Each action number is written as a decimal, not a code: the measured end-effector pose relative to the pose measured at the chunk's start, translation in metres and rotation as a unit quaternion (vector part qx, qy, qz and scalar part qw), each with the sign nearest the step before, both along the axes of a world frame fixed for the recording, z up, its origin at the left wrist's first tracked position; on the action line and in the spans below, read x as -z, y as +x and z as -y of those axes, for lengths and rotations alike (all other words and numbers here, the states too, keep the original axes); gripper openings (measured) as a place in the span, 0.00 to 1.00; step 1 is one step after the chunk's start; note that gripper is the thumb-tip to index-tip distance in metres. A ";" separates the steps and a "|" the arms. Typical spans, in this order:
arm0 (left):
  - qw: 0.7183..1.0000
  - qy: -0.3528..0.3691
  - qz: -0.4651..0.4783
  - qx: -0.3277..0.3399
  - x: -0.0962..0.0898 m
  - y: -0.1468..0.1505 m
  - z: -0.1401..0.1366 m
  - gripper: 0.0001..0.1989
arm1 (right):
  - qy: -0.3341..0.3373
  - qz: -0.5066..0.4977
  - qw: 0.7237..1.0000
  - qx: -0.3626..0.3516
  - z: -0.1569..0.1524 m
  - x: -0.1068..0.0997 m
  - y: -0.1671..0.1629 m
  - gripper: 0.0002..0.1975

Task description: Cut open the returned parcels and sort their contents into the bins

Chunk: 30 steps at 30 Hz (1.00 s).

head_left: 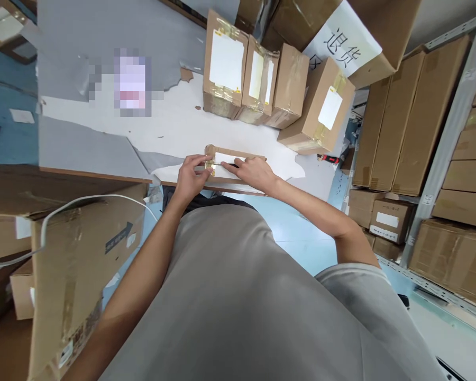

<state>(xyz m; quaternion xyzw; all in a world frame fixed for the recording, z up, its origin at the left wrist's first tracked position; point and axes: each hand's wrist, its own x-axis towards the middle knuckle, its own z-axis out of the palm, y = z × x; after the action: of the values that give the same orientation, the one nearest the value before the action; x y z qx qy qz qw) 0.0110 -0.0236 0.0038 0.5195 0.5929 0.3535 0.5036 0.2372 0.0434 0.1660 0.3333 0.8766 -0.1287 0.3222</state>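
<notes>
A small cardboard box (238, 152) with a white label and clear tape lies at the near edge of the table. My left hand (191, 177) grips its left end, fingers on top and thumb lower on the near side. Over the label, my right hand (257, 173) is closed around a slim dark knife-like tool (233, 165). The tool's thin tip points left, close to the taped end and my left fingertips. Most of its handle is hidden in my palm.
Several taped boxes (227, 63) stand at the back of the table (174, 124). A red and black tool (329, 159) lies at its right edge. Shelves of cartons (412, 121) rise on the right. A large open carton (87, 254) and white cable (83, 198) are at left.
</notes>
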 end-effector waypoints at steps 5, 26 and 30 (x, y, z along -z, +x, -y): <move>1.000 -0.003 -0.018 -0.025 -0.002 0.006 0.000 0.24 | 0.000 0.055 0.995 0.083 0.017 -0.001 0.068 0.27; 0.991 -0.079 -0.031 -0.108 -0.008 0.011 -0.011 0.21 | -0.062 -0.249 0.862 0.437 0.091 0.107 0.149 0.25; 0.990 -0.091 -0.030 -0.101 -0.006 0.001 -0.016 0.23 | -0.059 -0.340 0.770 0.536 0.105 0.123 0.140 0.23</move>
<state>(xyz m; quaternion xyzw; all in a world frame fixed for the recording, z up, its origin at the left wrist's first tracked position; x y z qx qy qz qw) 0.0119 -0.0081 0.0094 0.4193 0.6866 0.3314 0.4928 0.3771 -0.0612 0.0432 0.6638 0.5988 -0.4369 -0.0995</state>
